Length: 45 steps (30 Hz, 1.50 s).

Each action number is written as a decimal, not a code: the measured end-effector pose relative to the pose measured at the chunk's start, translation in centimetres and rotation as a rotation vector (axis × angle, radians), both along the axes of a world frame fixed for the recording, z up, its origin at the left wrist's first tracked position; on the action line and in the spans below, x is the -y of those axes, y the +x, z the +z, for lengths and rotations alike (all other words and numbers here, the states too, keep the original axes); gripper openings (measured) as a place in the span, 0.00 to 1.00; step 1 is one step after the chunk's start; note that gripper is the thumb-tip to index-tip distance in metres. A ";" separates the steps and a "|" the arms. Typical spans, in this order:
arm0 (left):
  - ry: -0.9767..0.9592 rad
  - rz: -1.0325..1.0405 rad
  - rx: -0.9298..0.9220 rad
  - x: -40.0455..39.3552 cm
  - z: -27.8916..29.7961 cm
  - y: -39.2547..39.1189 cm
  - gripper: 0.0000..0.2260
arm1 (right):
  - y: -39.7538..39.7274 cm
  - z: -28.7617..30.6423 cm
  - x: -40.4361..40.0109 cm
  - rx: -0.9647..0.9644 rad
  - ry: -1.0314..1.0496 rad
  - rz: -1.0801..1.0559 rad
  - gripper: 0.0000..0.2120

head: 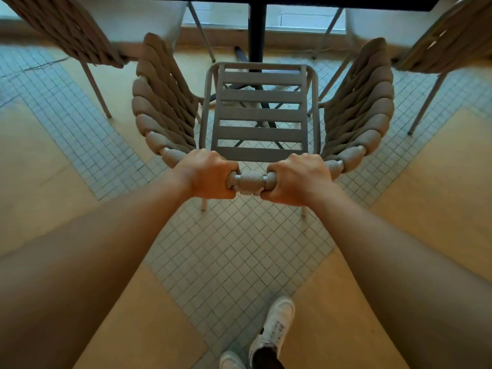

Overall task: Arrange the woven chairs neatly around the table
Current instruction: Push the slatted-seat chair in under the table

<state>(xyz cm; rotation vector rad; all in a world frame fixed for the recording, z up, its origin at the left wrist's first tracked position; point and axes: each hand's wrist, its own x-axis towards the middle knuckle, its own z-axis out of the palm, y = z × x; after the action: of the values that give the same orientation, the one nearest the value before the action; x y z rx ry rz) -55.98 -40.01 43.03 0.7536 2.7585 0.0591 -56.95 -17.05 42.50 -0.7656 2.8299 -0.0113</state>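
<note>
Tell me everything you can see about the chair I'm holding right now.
The woven chair has a grey slatted seat in a metal frame, with thick tan rope wound around its curved back and sides. It stands upright on the tiled floor, facing the table post. The left hand and right hand grip its top rail.

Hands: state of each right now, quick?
Left hand: closed on the woven chair's top rail.
Right hand: closed on the same rail.
</note>
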 end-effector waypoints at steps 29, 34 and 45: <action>0.001 0.116 0.069 -0.1 1.0 -7.3 0.15 | -7.7 1.1 0.3 0.061 -0.013 0.068 0.22; 0.037 0.099 0.076 0.4 0.4 -5.5 0.14 | -6.9 0.8 0.3 0.052 0.006 0.096 0.24; 0.139 -0.021 0.048 1.9 0.4 -7.7 0.14 | -7.4 0.5 1.2 0.001 -0.009 0.005 0.24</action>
<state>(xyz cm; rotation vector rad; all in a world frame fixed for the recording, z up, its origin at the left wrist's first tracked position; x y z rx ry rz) -63.65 -41.93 43.39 0.8048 2.7223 0.2643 -64.36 -18.27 42.96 -0.7744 2.8290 -0.0242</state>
